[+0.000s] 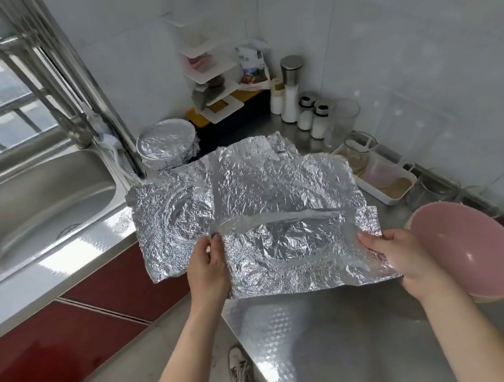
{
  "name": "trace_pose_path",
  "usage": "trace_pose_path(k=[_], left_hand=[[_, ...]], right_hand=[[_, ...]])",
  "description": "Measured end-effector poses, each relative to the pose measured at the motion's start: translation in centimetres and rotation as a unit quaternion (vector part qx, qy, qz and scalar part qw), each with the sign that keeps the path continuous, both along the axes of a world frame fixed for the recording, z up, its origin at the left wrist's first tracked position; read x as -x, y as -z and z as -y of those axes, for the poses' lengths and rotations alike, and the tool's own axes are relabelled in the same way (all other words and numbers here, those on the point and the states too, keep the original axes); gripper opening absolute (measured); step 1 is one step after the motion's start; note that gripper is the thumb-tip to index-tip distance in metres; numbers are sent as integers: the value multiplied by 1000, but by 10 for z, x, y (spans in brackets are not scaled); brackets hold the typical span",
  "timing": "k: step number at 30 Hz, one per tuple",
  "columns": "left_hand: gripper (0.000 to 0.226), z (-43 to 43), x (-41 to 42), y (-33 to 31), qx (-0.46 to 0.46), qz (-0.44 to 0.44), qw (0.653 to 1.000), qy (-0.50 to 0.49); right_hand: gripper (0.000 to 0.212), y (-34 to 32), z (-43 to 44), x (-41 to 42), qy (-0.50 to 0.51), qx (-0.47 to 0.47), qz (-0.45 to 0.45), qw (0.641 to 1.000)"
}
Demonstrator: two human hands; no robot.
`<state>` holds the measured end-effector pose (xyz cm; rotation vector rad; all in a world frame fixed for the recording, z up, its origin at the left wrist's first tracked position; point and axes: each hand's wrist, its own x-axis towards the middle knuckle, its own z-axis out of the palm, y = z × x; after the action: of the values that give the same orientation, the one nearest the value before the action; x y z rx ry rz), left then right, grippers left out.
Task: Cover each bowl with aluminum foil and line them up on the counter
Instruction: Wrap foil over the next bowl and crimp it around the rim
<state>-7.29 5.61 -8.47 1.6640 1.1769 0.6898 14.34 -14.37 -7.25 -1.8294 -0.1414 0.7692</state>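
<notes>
Open room at the counter's near edge
Bare steel counter lay open in front; crumpled foil sheets spread across the middle, while a pink bowl and tray crowded the right.

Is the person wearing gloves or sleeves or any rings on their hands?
No gloves. The left hand and right hand are bare, with no rings that show. The left forearm and right forearm are bare too, as far up as the picture goes: no sleeves, no watch, no bracelets.
</notes>
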Motion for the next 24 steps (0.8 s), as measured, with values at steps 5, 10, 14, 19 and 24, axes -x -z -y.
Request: trace_pose_path(k=[5,10,14,19,24], left_hand=[[27,-8,-13,-1,141,79,986,-30],[47,23,-22,22,140,-145,973,109],[64,48,-38,20,191,-120,965,132],[46,53,-58,15,223,-97,963,115],[42,41,-36,4,165,-117,976,80]], right_hand=[[30,-30,5,-19,-4,-13,103,995],[24,-53,8,-40,54,-80,63,993],[15,-51,19,-48,89,-155,-46,983],[7,-27,19,-33,101,-165,-141,971],[20,-7,4,-1,77,-184,-223,954]])
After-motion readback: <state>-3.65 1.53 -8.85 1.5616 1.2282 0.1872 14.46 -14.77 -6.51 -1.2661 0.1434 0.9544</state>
